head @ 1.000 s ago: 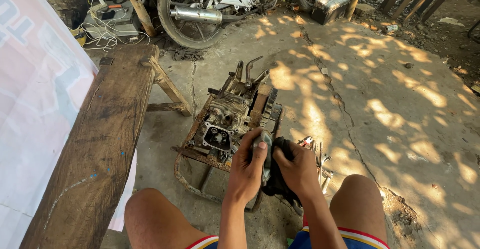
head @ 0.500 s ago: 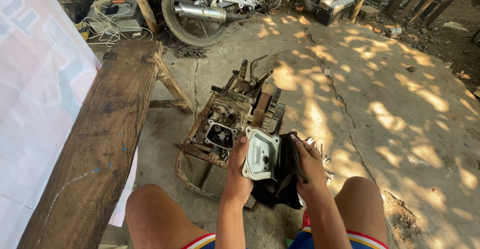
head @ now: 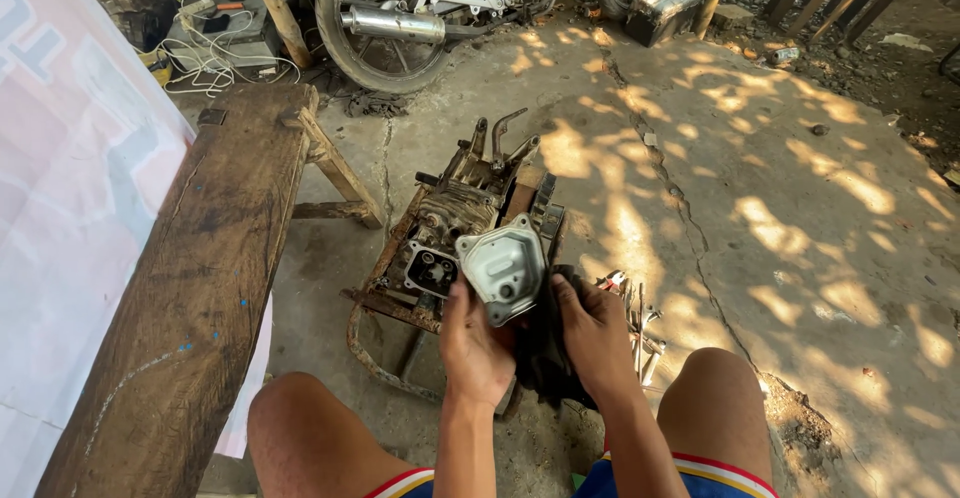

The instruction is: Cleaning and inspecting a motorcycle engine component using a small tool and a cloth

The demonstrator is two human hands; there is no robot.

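A grey metal engine cover (head: 502,267) is held up in front of me, its flat face toward the camera. My left hand (head: 474,343) grips its lower left edge. My right hand (head: 597,336) holds a dark rag (head: 545,348) against the cover's right side. Just beyond the cover, a rusty small engine (head: 455,223) sits in a metal frame on the concrete floor, its open cylinder end facing me. My bare knees are on either side of my arms.
A long wooden bench (head: 205,278) runs along my left, beside a white banner (head: 70,208). Several wrenches and pliers (head: 635,308) lie on the floor by my right knee. A motorcycle (head: 420,8) and a battery with cables (head: 220,33) stand at the back.
The cover was low and edge-on in both hands a second ago. It has been lifted and turned so its face shows, and my right hand has moved the rag along its right side.
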